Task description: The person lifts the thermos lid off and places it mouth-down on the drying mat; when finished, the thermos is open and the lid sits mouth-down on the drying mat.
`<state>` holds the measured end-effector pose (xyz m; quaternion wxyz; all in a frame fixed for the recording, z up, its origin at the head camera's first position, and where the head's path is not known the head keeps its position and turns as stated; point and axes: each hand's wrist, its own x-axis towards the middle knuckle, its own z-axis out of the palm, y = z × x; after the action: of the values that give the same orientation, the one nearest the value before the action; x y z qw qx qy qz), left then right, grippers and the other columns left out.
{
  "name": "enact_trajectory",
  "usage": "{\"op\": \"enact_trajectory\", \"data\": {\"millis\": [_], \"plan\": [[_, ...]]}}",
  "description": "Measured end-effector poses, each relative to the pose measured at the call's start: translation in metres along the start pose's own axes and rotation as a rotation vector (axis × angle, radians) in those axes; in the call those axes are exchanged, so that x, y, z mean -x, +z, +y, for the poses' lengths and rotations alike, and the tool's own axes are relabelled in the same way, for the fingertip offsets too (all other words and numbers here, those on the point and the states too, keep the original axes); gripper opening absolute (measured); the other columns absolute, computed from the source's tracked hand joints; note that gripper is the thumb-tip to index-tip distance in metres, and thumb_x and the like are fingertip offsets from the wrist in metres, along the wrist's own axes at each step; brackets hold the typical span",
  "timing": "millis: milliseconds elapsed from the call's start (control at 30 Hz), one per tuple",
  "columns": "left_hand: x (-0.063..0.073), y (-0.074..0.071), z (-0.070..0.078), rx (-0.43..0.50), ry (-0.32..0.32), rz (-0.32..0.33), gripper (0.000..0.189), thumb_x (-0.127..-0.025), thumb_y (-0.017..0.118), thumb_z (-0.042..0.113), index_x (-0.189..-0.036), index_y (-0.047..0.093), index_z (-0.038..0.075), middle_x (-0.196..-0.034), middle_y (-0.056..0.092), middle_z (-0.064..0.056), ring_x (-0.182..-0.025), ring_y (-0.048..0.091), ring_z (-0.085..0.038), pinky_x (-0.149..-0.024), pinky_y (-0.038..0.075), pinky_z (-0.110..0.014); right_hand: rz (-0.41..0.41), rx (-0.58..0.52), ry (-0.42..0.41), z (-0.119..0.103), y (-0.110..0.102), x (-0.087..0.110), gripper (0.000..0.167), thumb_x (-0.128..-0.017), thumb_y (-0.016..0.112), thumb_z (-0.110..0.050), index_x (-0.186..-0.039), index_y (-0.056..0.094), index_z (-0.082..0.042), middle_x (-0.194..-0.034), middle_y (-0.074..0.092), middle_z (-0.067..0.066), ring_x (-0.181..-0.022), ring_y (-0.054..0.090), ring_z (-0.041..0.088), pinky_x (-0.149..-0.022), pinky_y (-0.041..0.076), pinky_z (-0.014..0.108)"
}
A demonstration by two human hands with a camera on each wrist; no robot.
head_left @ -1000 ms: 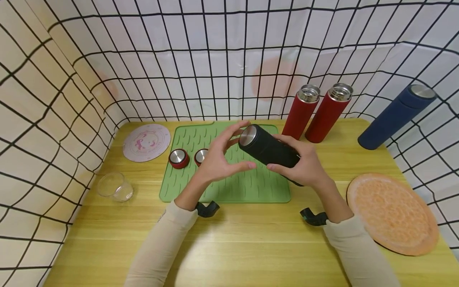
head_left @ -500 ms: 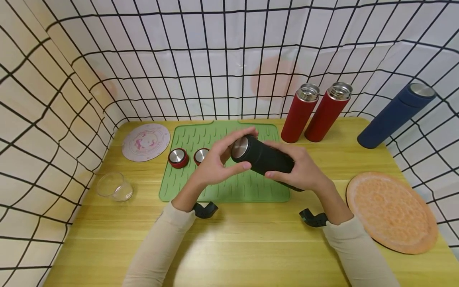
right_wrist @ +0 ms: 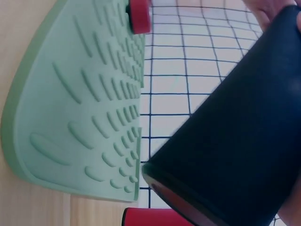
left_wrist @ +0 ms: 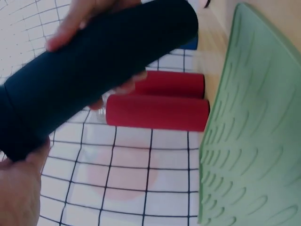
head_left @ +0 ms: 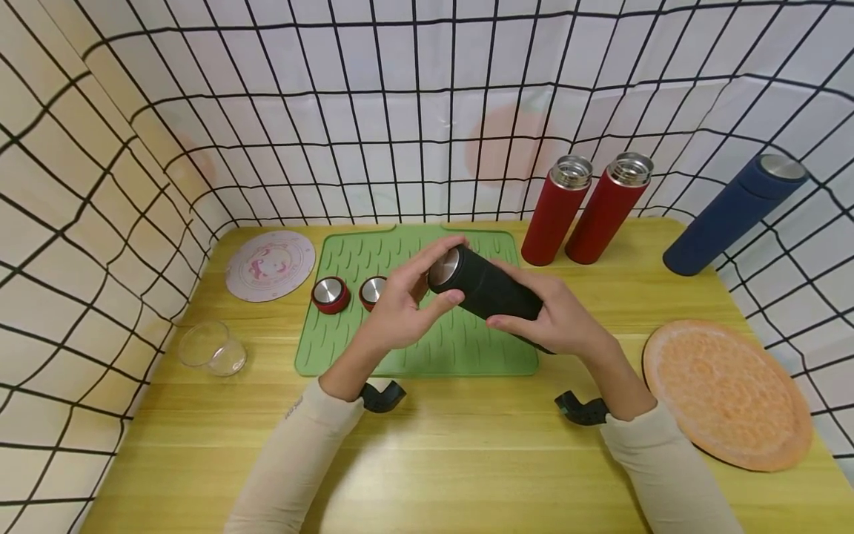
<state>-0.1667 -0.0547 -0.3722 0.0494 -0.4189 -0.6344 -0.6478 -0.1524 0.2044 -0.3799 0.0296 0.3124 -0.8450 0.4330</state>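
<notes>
Over the wood-grain tabletop (head_left: 467, 452), the right hand (head_left: 563, 308) grasps the body of a tilted matte-black cylindrical bottle (head_left: 497, 288), while the left hand (head_left: 403, 305) grips its silver-topped end. Below lies a green rectangular ridged mat (head_left: 460, 354) bearing two round red caps (head_left: 330, 294) with silver tops. Farther back stand two red cylindrical bottles (head_left: 557, 215) with open metal mouths.

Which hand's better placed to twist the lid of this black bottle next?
Probably the left hand: it grips the lid at the bottle's raised end. The right hand holds the tilted black bottle around its body, so it seems better suited to steadying.
</notes>
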Motion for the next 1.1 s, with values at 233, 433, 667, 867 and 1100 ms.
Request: {"op": "enact_trajectory", "data": {"millis": [233, 433, 667, 867, 1100], "plan": [[0.002, 0.014, 0.004, -0.05, -0.132, 0.196, 0.063, -0.099, 0.07, 0.028, -0.155, 0.046, 0.009, -0.148, 0.055, -0.015, -0.122, 0.063, -0.022, -0.097, 0.057, -0.028, 0.171, 0.208, -0.09, 0.0, 0.006, -0.001, 0.086, -0.077, 0.092, -0.023, -0.153, 0.051, -0.022, -0.128, 0.069, 0.006, -0.096, 0.062, 0.019, -0.072, 0.054, 0.033], [0.001, 0.004, 0.004, 0.049, -0.084, 0.087, 0.072, -0.094, 0.076, 0.033, -0.154, 0.046, 0.008, -0.152, 0.05, -0.012, -0.135, 0.052, -0.025, -0.104, 0.053, -0.031, 0.146, 0.194, -0.116, -0.005, -0.002, 0.001, 0.088, -0.075, 0.094, -0.021, -0.152, 0.052, -0.022, -0.134, 0.066, 0.004, -0.102, 0.061, 0.017, -0.077, 0.054, 0.029], [0.001, -0.009, 0.002, 0.122, 0.046, -0.12, 0.072, -0.096, 0.074, 0.021, -0.153, 0.04, -0.006, -0.157, 0.042, -0.021, -0.144, 0.043, -0.033, -0.114, 0.047, -0.04, -0.021, 0.053, -0.009, -0.009, -0.01, 0.006, 0.077, -0.084, 0.084, -0.02, -0.153, 0.05, -0.026, -0.127, 0.067, 0.0, -0.099, 0.059, 0.015, -0.076, 0.055, 0.031], [0.001, -0.004, -0.002, 0.107, 0.054, -0.078, 0.075, -0.097, 0.073, 0.028, -0.152, 0.04, -0.01, -0.153, 0.044, -0.029, -0.141, 0.046, -0.029, -0.107, 0.052, -0.034, -0.015, 0.069, -0.037, -0.01, -0.012, 0.005, 0.081, -0.082, 0.087, -0.02, -0.153, 0.05, -0.029, -0.124, 0.068, -0.003, -0.093, 0.061, 0.013, -0.072, 0.055, 0.029], [0.004, 0.011, -0.004, 0.04, -0.106, 0.194, 0.076, -0.093, 0.076, 0.04, -0.153, 0.048, 0.004, -0.15, 0.055, -0.017, -0.135, 0.057, -0.024, -0.104, 0.054, -0.03, 0.179, 0.311, -0.112, -0.011, -0.007, 0.004, 0.088, -0.075, 0.094, -0.027, -0.152, 0.053, -0.023, -0.132, 0.069, 0.006, -0.101, 0.066, 0.021, -0.075, 0.059, 0.038]]}}
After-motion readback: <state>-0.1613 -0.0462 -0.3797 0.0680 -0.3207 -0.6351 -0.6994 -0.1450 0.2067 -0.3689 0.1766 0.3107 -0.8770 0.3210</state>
